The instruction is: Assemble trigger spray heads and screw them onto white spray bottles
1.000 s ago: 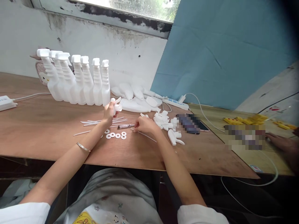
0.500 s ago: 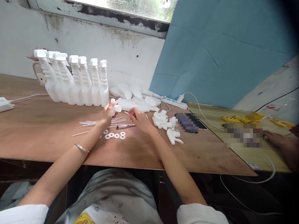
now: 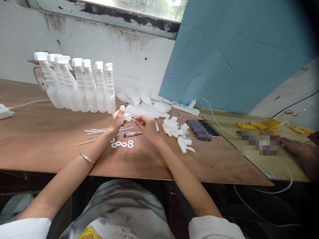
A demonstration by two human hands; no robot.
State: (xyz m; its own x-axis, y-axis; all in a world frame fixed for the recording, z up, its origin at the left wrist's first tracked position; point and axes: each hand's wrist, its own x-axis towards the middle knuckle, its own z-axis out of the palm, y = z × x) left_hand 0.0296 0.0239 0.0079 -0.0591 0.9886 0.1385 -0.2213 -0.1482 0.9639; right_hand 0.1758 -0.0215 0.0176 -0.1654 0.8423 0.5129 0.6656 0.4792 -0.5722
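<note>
My left hand (image 3: 116,122) is closed around a white trigger spray head (image 3: 127,117), whose round collar faces right. Between the pinched fingers of my right hand (image 3: 147,127) is a thin white tube (image 3: 132,119). The tube's left end is at the collar's opening; how deep it sits I cannot tell. Below my hands, more thin white tubes (image 3: 96,131) lie loose on the table, beside a screwdriver-like tool (image 3: 133,134) with a clear shaft. Several flat white washers (image 3: 124,144) are nearer to me.
Several white spray bottles (image 3: 91,89) stand in a row at the back left. Others (image 3: 142,112) lie behind my hands. Right of my hands is a pile of spray heads (image 3: 171,127). Farther right are a phone (image 3: 215,132), a power strip (image 3: 185,108) and another person's hand (image 3: 292,147).
My right hand has moved slightly left, bringing the tube's end from a small gap away up to the spray head's collar. The left hand keeps its hold, shifted slightly right.
</note>
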